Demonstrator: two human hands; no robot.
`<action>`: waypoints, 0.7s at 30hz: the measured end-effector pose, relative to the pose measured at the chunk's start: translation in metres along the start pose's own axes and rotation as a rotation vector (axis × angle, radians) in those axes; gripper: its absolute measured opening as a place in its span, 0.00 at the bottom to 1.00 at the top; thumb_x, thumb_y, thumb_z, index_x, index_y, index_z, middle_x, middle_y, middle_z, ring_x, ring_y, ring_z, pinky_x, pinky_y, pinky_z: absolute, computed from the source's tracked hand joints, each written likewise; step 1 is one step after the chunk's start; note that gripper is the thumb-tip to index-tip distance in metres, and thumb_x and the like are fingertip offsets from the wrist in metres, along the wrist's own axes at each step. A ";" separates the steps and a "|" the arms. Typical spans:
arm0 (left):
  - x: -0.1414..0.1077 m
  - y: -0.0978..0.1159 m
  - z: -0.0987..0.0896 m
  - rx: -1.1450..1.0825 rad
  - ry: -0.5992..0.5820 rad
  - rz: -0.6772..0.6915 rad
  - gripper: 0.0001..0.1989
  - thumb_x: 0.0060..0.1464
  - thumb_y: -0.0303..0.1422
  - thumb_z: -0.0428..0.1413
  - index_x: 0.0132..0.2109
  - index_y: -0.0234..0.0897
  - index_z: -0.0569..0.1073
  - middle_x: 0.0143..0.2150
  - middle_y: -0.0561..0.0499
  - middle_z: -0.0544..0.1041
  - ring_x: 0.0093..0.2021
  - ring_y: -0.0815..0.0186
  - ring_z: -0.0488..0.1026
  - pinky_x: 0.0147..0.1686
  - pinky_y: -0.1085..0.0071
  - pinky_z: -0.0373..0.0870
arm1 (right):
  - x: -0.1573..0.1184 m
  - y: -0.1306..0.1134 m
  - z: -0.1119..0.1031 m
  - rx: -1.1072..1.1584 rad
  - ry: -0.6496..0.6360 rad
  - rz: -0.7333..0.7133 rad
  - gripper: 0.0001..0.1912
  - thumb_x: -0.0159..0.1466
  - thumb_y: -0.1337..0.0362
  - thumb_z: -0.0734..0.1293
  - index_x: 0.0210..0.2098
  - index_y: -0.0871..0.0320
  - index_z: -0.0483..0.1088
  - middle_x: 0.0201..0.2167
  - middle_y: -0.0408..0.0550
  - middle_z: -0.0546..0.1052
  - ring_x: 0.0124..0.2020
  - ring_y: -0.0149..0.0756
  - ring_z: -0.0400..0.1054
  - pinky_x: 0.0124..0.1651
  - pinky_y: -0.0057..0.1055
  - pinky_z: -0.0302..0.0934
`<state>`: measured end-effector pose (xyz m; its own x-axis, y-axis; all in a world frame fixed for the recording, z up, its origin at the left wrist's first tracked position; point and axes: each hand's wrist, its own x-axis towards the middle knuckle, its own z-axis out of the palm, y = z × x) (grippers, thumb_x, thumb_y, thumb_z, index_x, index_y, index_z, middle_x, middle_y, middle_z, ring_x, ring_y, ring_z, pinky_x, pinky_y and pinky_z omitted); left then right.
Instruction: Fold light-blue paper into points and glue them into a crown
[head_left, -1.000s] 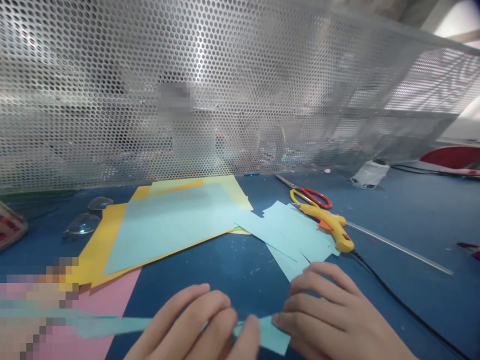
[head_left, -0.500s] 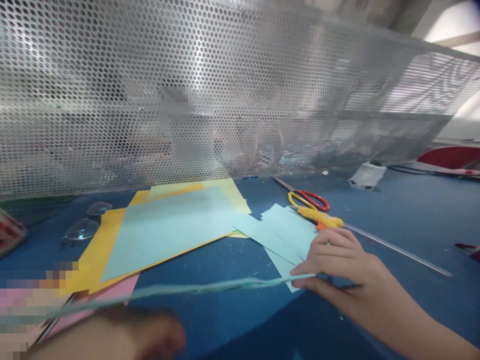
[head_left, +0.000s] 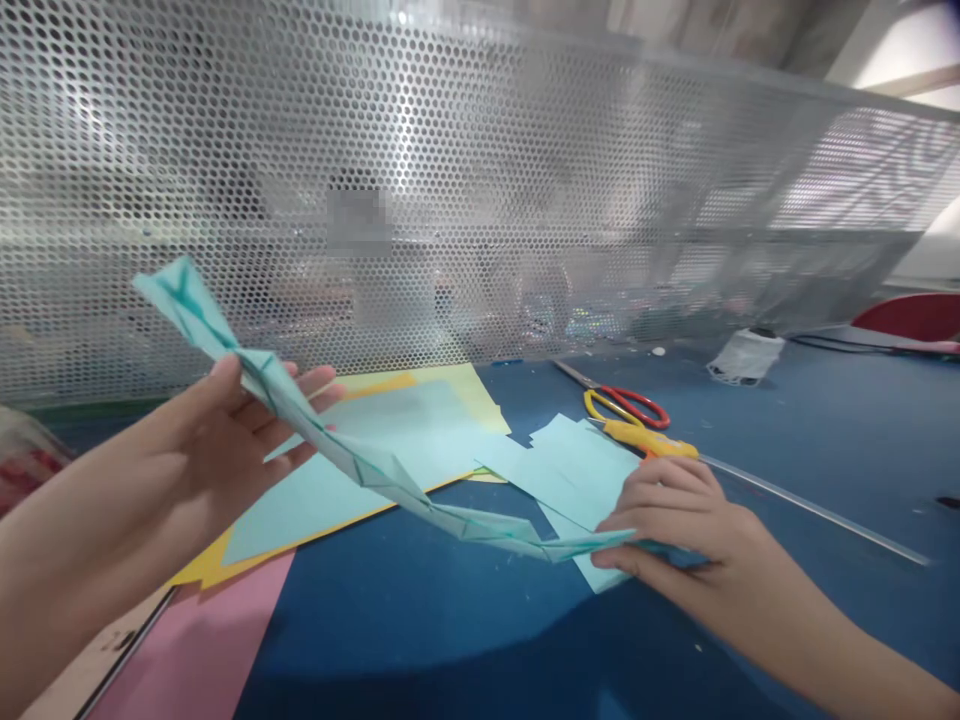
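Observation:
A long light-blue folded paper strip [head_left: 375,470], creased in a zigzag, hangs between my two hands above the table. My left hand [head_left: 225,430] holds it near its raised far end, thumb against the strip and the other fingers spread behind it. My right hand [head_left: 667,525] pinches the other end between thumb and fingers. Below the strip lie cut light-blue paper pieces [head_left: 577,455] and a large light-blue sheet [head_left: 360,430]. A yellow glue gun [head_left: 649,437] lies just beyond my right hand, partly hidden by it, with a clear glue stick [head_left: 817,510] extending from its back.
Scissors [head_left: 637,405] with red and yellow handles lie behind the glue gun. Yellow paper [head_left: 202,570] and pink paper [head_left: 217,640] are at the left of the blue table [head_left: 390,620]. A perforated metal screen [head_left: 480,180] stands behind. A white object [head_left: 746,357] sits back right.
My left hand has risen from low at the front left and turned palm up, lifting the strip's left end. My right hand keeps its pinch nearly in place.

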<state>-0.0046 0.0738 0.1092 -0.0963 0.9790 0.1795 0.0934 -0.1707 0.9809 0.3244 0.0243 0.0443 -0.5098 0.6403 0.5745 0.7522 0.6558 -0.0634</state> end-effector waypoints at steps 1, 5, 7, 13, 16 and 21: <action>-0.002 0.007 0.004 -0.054 0.029 -0.052 0.18 0.68 0.36 0.37 0.39 0.35 0.69 0.44 0.50 0.79 0.49 0.62 0.74 0.57 0.43 0.61 | -0.001 0.001 0.002 -0.018 0.003 0.004 0.06 0.62 0.60 0.69 0.29 0.52 0.72 0.25 0.39 0.76 0.32 0.36 0.69 0.41 0.38 0.58; -0.013 0.030 0.020 -0.396 0.127 -0.226 0.16 0.69 0.30 0.39 0.33 0.37 0.64 0.32 0.61 0.75 0.40 0.77 0.70 0.61 0.66 0.58 | -0.006 0.005 0.007 -0.117 0.049 0.030 0.04 0.65 0.64 0.64 0.33 0.52 0.70 0.29 0.39 0.76 0.34 0.36 0.70 0.48 0.42 0.51; -0.016 0.034 0.025 -0.454 0.125 -0.234 0.17 0.69 0.31 0.40 0.30 0.37 0.62 0.26 0.62 0.70 0.32 0.79 0.68 0.48 0.78 0.67 | -0.007 0.007 0.009 -0.168 0.056 0.028 0.05 0.66 0.65 0.63 0.36 0.52 0.70 0.31 0.39 0.76 0.36 0.37 0.71 0.52 0.43 0.47; -0.016 0.017 0.013 -0.395 0.012 -0.283 0.11 0.66 0.31 0.46 0.38 0.35 0.71 0.28 0.57 0.75 0.29 0.75 0.70 0.30 0.82 0.71 | -0.010 0.010 0.009 -0.263 0.110 0.037 0.15 0.58 0.74 0.59 0.34 0.49 0.72 0.38 0.45 0.75 0.41 0.42 0.69 0.41 0.39 0.56; -0.021 0.008 0.006 -0.356 -0.081 -0.277 0.18 0.66 0.34 0.44 0.32 0.35 0.73 0.23 0.55 0.74 0.26 0.72 0.71 0.27 0.79 0.73 | -0.012 0.010 0.008 -0.239 0.135 0.078 0.20 0.52 0.76 0.57 0.35 0.49 0.73 0.30 0.45 0.71 0.29 0.36 0.67 0.30 0.31 0.59; -0.033 0.006 0.016 -0.380 -0.381 -0.324 0.05 0.58 0.34 0.57 0.35 0.38 0.75 0.27 0.58 0.78 0.27 0.74 0.74 0.29 0.81 0.73 | -0.025 0.016 0.011 -0.334 0.075 0.164 0.28 0.45 0.75 0.57 0.42 0.50 0.73 0.17 0.37 0.69 0.17 0.33 0.65 0.17 0.26 0.54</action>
<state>0.0152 0.0417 0.1079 0.3054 0.9468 -0.1019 -0.2466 0.1820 0.9519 0.3448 0.0234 0.0198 -0.3487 0.6869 0.6376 0.9223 0.3725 0.1031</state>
